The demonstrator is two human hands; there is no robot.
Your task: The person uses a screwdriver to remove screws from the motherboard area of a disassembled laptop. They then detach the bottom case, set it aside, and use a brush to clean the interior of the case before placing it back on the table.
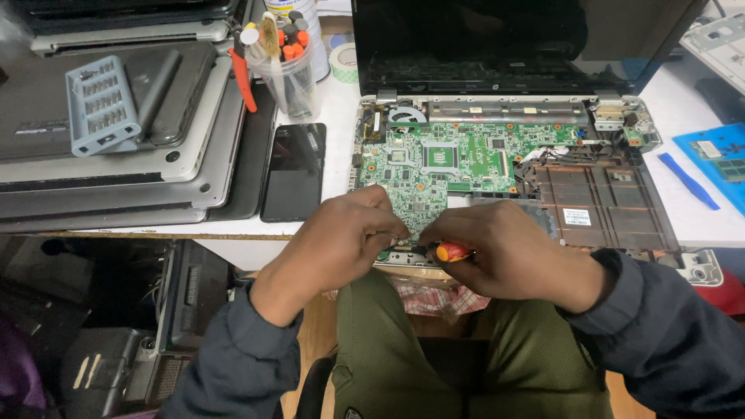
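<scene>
Head view, left hand [345,233]: fingers curled and pinched at the near edge of the green circuit board [442,167]; whether it grips anything, I cannot tell.
Head view, right hand [504,252]: clenched around a screwdriver [452,251] with a red and yellow handle, just beside the left hand.
Circuit board: lies in the opened laptop [605,206] on the white counter [698,221].
Nearby: black phone [293,172], stacked laptops [116,163], cup of tools [291,74].

Head camera, looking steeply down from above the seated person's lap.

It faces forward over the desk edge, close to both hands [434,248] at the near rim of the opened laptop [504,167], with stacked laptops [116,155] at left; only this one view exists.
</scene>
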